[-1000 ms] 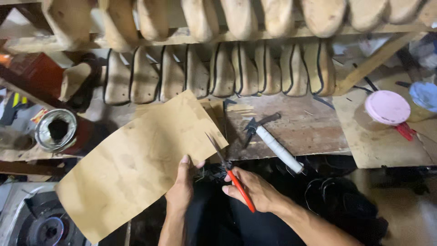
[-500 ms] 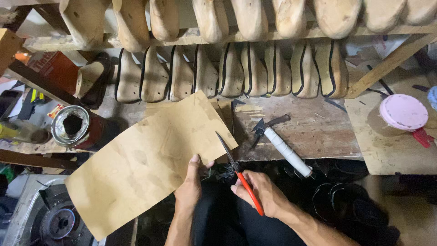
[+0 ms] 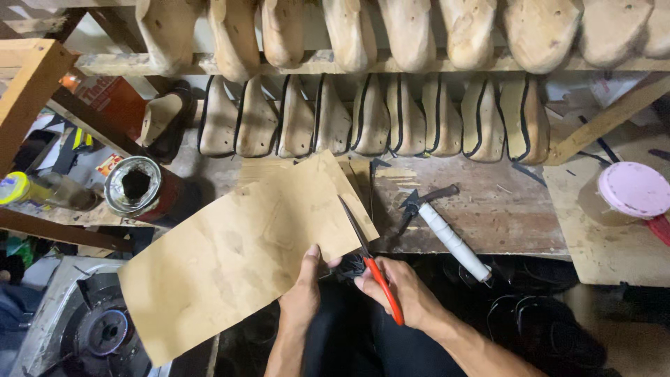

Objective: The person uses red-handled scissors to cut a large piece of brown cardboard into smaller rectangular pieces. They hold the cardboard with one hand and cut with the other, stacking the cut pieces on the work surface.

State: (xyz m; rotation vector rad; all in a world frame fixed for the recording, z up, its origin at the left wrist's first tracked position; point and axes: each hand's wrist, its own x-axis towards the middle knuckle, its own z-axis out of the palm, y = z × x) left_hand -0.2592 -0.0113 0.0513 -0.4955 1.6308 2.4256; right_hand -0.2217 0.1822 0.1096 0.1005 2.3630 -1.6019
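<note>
Head view, left hand: my left hand [image 3: 301, 297] pinches the near edge of the large tan leather-like sheet [image 3: 237, 258], thumb on top and the other fingers tucked under it, so they are shut on the sheet.
Head view, right hand: my right hand [image 3: 405, 297] is wrapped around the red handles of the scissors with dark metal blades [image 3: 366, 255]; the fingers are closed on the handles.
Head view, blades: the blades lie over the right part of the sheet, tip pointing away from me toward its far corner; I cannot tell how far apart they stand.
Head view, sheet position: it is held up over my lap and the front edge of the worn wooden tabletop [image 3: 488, 209], its left end hanging over a metal stove burner [image 3: 101, 331].
Head view, progress: the cut looks to be at its start, by my judgement; the sheet is in one piece, with no loose offcut in sight, so nearly all the cutting seems left.
Head view, surroundings: a white-handled hammer [image 3: 443, 227] lies on the tabletop just right of the scissors, an open round tin [image 3: 134, 185] stands to the left, a pink round lid [image 3: 634, 190] sits far right, and rows of wooden shoe lasts [image 3: 363, 119] fill the rack behind.
</note>
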